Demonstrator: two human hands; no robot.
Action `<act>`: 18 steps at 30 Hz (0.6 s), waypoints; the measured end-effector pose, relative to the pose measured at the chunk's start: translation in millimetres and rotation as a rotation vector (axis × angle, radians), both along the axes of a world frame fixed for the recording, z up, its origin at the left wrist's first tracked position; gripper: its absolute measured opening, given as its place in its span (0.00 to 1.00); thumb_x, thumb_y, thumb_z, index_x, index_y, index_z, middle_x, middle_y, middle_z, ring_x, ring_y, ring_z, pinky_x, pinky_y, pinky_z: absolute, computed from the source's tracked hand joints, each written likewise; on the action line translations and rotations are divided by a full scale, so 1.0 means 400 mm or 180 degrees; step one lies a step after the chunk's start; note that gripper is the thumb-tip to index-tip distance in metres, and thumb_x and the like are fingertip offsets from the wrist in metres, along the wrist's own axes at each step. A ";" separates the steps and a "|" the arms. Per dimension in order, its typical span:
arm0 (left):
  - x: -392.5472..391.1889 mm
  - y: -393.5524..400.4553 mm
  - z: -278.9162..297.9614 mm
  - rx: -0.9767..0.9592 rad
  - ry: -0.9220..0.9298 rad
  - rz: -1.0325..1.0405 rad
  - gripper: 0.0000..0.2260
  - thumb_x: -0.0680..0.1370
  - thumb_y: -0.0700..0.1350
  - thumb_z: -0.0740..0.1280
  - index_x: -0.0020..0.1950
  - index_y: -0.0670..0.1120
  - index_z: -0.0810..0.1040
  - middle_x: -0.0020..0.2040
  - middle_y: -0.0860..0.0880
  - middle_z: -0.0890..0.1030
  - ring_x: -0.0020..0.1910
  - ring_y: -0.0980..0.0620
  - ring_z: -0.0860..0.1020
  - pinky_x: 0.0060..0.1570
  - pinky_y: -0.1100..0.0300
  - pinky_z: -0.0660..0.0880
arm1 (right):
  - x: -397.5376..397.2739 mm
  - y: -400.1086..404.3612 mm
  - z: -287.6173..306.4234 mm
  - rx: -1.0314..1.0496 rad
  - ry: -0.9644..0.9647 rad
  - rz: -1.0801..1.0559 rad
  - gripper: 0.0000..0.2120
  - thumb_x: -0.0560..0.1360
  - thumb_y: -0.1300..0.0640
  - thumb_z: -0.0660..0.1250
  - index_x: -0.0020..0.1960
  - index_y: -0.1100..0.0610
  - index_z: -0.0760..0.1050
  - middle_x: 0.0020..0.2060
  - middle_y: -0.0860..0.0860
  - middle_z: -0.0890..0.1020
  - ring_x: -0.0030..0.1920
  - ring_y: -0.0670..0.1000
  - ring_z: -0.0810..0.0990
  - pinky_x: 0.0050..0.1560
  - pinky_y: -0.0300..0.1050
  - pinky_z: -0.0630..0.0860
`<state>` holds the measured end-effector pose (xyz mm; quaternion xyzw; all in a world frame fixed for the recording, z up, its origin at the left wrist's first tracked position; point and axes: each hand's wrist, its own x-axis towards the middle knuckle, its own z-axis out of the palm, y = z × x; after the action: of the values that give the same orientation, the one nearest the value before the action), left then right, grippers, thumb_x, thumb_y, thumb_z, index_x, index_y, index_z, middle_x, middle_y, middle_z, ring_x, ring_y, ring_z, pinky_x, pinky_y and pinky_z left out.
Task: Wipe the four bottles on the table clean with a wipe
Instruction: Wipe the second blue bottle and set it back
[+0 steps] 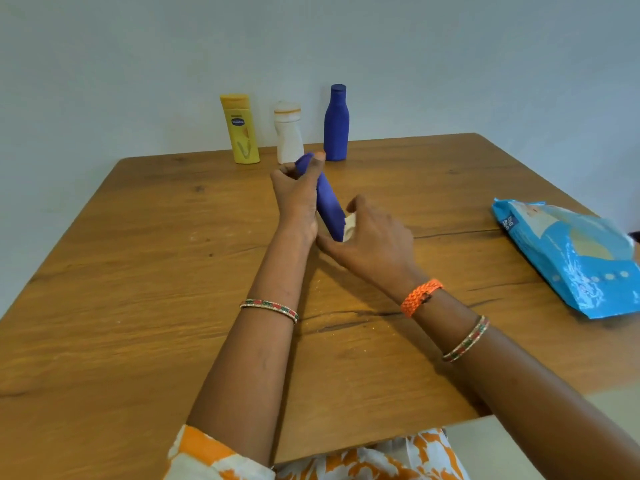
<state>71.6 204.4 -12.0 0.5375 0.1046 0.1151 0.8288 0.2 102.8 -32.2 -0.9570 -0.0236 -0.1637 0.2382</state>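
My left hand grips the cap end of a blue bottle, which is tilted with its base toward me above the middle of the wooden table. My right hand holds a white wipe against the bottle's base; most of the wipe is hidden under my fingers. At the table's far edge stand three upright bottles: a yellow bottle, a white bottle and a second blue bottle.
A blue pack of wipes lies flat near the table's right edge. A pale wall rises directly behind the standing bottles. The table's near edge runs just in front of my lap.
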 end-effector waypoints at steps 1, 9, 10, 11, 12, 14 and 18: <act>-0.001 -0.017 0.006 0.0179 -0.0090 0.0032 0.17 0.73 0.43 0.73 0.50 0.44 0.65 0.47 0.47 0.73 0.43 0.53 0.74 0.43 0.62 0.75 | 0.010 0.003 -0.003 0.0028 -0.0076 0.0017 0.23 0.67 0.37 0.66 0.52 0.52 0.68 0.39 0.47 0.76 0.38 0.51 0.76 0.36 0.46 0.73; 0.029 -0.031 -0.010 0.0743 -0.0691 -0.0709 0.07 0.75 0.41 0.70 0.48 0.47 0.73 0.46 0.49 0.78 0.47 0.53 0.77 0.52 0.54 0.75 | 0.099 -0.065 0.001 0.1806 0.0657 0.0318 0.11 0.70 0.54 0.73 0.49 0.58 0.77 0.41 0.54 0.83 0.42 0.53 0.81 0.43 0.50 0.77; 0.033 -0.029 -0.017 0.0847 -0.0709 -0.0828 0.06 0.75 0.41 0.70 0.49 0.47 0.74 0.47 0.50 0.78 0.49 0.53 0.77 0.54 0.51 0.75 | 0.111 -0.077 0.001 0.2055 0.0770 0.0369 0.10 0.70 0.57 0.73 0.49 0.60 0.78 0.43 0.56 0.83 0.43 0.54 0.81 0.44 0.50 0.77; 0.036 -0.030 -0.024 0.0948 -0.0715 -0.0939 0.06 0.76 0.41 0.70 0.49 0.47 0.75 0.48 0.51 0.79 0.50 0.54 0.78 0.55 0.51 0.76 | 0.122 -0.090 0.001 0.2245 0.0851 0.0404 0.10 0.71 0.59 0.73 0.49 0.60 0.78 0.44 0.56 0.83 0.43 0.53 0.82 0.43 0.47 0.78; 0.039 -0.031 -0.030 0.1043 -0.0720 -0.1023 0.06 0.76 0.40 0.69 0.50 0.48 0.76 0.49 0.51 0.80 0.51 0.55 0.79 0.55 0.52 0.77 | 0.133 -0.102 -0.001 0.2367 0.0907 0.0430 0.09 0.71 0.60 0.73 0.50 0.60 0.77 0.44 0.55 0.83 0.42 0.50 0.81 0.41 0.43 0.77; 0.054 -0.034 -0.041 0.1238 -0.0743 -0.1064 0.09 0.75 0.38 0.69 0.51 0.50 0.76 0.53 0.51 0.80 0.53 0.54 0.79 0.55 0.53 0.78 | 0.161 -0.122 -0.008 0.2453 0.0913 0.0465 0.10 0.71 0.61 0.73 0.50 0.59 0.77 0.43 0.52 0.83 0.42 0.46 0.81 0.40 0.37 0.76; 0.105 -0.040 -0.067 0.1565 -0.0684 -0.1055 0.11 0.76 0.37 0.69 0.54 0.50 0.76 0.55 0.52 0.80 0.55 0.54 0.79 0.55 0.55 0.78 | 0.239 -0.157 -0.028 0.2445 0.0679 0.0320 0.18 0.69 0.61 0.74 0.57 0.60 0.76 0.49 0.52 0.82 0.49 0.49 0.81 0.52 0.45 0.78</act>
<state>113.6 188.3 -38.8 0.7162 -0.1035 0.0564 0.6878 95.9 39.9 -43.3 -0.8076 0.0174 -0.0484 0.5875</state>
